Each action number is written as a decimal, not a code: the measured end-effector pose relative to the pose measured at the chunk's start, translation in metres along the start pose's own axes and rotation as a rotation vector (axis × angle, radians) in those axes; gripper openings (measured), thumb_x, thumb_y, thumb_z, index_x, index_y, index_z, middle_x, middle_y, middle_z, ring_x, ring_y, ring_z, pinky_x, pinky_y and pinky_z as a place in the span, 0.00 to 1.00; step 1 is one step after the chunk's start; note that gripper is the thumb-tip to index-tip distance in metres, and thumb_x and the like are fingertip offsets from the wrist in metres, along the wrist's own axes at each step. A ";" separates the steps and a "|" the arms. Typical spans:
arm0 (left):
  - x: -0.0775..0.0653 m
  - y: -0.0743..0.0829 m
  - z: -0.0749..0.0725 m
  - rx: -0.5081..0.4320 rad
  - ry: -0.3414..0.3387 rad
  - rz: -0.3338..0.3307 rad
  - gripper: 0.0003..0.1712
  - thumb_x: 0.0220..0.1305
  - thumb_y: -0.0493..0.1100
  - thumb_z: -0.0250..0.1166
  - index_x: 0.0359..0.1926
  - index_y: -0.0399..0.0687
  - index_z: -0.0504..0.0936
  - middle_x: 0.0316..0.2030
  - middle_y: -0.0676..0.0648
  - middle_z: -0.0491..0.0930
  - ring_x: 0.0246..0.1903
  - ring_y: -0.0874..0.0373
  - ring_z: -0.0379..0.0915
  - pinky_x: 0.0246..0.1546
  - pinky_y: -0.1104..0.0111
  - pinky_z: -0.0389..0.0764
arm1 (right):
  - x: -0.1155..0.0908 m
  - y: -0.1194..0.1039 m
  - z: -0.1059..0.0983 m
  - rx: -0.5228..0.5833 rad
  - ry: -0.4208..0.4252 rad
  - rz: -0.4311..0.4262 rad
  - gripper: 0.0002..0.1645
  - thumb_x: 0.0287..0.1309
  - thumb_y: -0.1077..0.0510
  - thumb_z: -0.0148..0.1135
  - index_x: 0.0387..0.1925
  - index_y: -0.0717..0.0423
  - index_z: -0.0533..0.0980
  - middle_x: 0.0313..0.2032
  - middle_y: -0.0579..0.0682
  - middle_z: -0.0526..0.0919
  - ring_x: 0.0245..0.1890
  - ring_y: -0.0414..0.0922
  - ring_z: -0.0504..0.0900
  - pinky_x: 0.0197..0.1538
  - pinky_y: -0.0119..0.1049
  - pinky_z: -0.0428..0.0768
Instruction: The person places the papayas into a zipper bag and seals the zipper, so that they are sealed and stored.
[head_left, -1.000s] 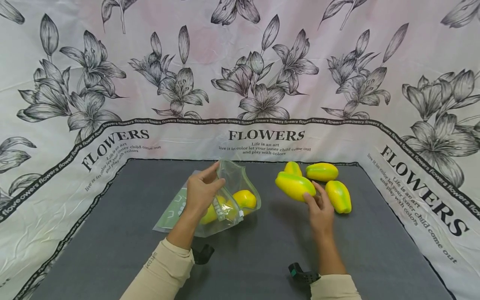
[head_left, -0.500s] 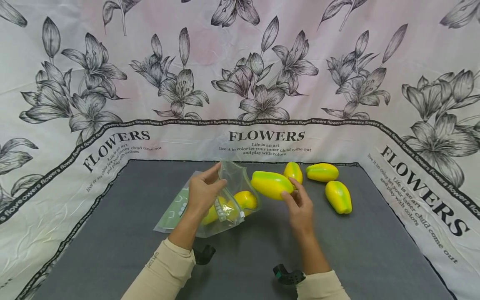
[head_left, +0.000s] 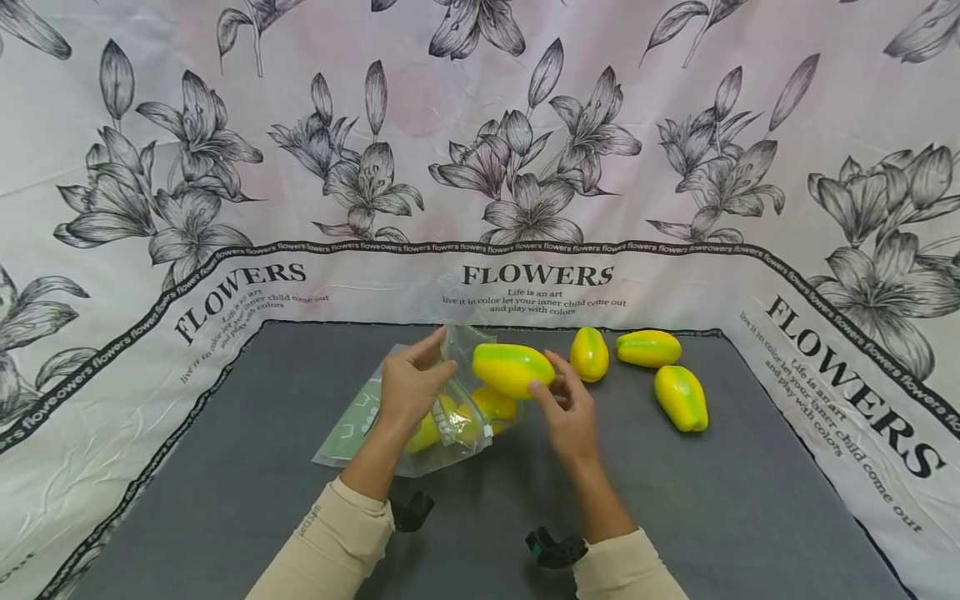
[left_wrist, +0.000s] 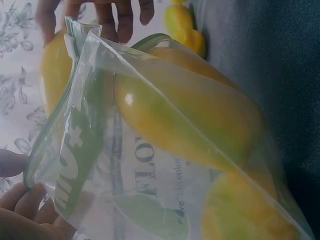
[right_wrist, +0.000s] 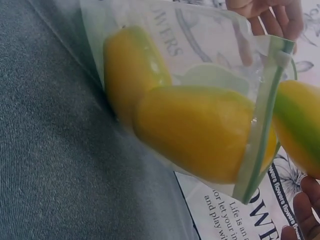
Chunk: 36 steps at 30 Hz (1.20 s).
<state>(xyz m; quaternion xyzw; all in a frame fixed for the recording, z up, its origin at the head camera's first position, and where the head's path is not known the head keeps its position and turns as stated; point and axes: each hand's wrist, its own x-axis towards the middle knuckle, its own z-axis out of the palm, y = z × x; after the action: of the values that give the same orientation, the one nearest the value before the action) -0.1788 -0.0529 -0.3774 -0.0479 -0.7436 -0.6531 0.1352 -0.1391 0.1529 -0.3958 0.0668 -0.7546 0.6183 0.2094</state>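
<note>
My left hand (head_left: 408, 387) pinches the upper edge of a clear zip bag (head_left: 358, 429) with green print, holding its mouth open. Inside lie papayas, one (right_wrist: 200, 132) by the opening and another (right_wrist: 132, 70) deeper in. My right hand (head_left: 573, 417) grips one end of a yellow papaya (head_left: 512, 369) with a green streak. Its free end is at the bag's mouth, above the papayas inside. In the left wrist view, this held papaya (left_wrist: 54, 75) shows beyond the zip edge. The left palm is partly hidden behind the plastic there.
Three more papayas lie at the back right of the grey table (head_left: 675, 508): one upright (head_left: 590, 354), one sideways (head_left: 648, 348) and one nearer (head_left: 680, 398). A white flower-printed cloth (head_left: 540, 292) rises behind and along both sides.
My right hand has carried the held papaya leftward, away from the other loose papayas and up to the bag's mouth. My left hand keeps its hold on the bag's edge, nearly still.
</note>
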 end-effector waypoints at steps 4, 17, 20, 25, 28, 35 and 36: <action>0.000 0.002 0.000 0.004 -0.002 -0.008 0.28 0.56 0.35 0.68 0.60 0.51 0.79 0.55 0.45 0.77 0.54 0.50 0.72 0.49 0.56 0.77 | 0.002 0.006 0.003 -0.001 0.000 -0.017 0.26 0.64 0.61 0.60 0.63 0.59 0.70 0.36 0.60 0.77 0.36 0.52 0.74 0.43 0.47 0.74; -0.001 0.003 0.002 -0.003 -0.020 -0.005 0.29 0.56 0.34 0.67 0.61 0.47 0.78 0.57 0.42 0.76 0.55 0.47 0.71 0.50 0.54 0.77 | 0.009 0.042 0.019 0.001 0.003 -0.006 0.28 0.62 0.54 0.64 0.64 0.46 0.72 0.37 0.54 0.78 0.33 0.53 0.76 0.37 0.41 0.75; -0.001 0.003 0.002 -0.007 -0.017 0.002 0.29 0.56 0.34 0.67 0.61 0.47 0.78 0.57 0.42 0.76 0.55 0.47 0.72 0.50 0.54 0.77 | 0.010 0.042 0.021 0.002 0.005 -0.022 0.29 0.61 0.54 0.64 0.64 0.48 0.72 0.38 0.55 0.79 0.35 0.52 0.75 0.38 0.43 0.74; -0.001 0.004 0.001 -0.010 -0.017 0.007 0.30 0.55 0.33 0.66 0.61 0.48 0.78 0.57 0.45 0.76 0.55 0.48 0.72 0.49 0.55 0.77 | 0.011 0.041 0.026 -0.039 -0.005 -0.039 0.29 0.61 0.51 0.65 0.63 0.45 0.72 0.39 0.54 0.80 0.41 0.49 0.75 0.44 0.50 0.71; -0.001 0.003 0.001 -0.009 -0.017 0.011 0.30 0.55 0.32 0.66 0.61 0.48 0.78 0.57 0.46 0.76 0.55 0.47 0.72 0.47 0.57 0.78 | 0.012 0.041 0.028 -0.071 -0.015 -0.041 0.30 0.59 0.48 0.66 0.63 0.43 0.72 0.42 0.53 0.80 0.44 0.48 0.75 0.47 0.55 0.70; 0.000 0.004 0.000 -0.002 0.012 0.022 0.30 0.53 0.31 0.66 0.59 0.49 0.79 0.55 0.47 0.78 0.53 0.48 0.74 0.44 0.60 0.80 | 0.012 0.040 0.034 -0.103 0.000 -0.050 0.34 0.56 0.46 0.69 0.64 0.45 0.71 0.45 0.53 0.80 0.48 0.48 0.76 0.47 0.51 0.68; 0.000 0.004 0.000 -0.003 0.014 0.023 0.30 0.53 0.31 0.67 0.59 0.49 0.79 0.55 0.47 0.78 0.53 0.47 0.74 0.44 0.59 0.80 | 0.012 0.040 0.035 -0.103 0.005 -0.055 0.34 0.55 0.47 0.70 0.63 0.46 0.71 0.45 0.54 0.80 0.48 0.49 0.76 0.47 0.52 0.69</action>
<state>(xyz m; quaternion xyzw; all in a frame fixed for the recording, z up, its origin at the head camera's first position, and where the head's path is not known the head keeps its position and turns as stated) -0.1776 -0.0522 -0.3738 -0.0521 -0.7410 -0.6529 0.1477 -0.1724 0.1302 -0.4324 0.0752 -0.7828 0.5727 0.2314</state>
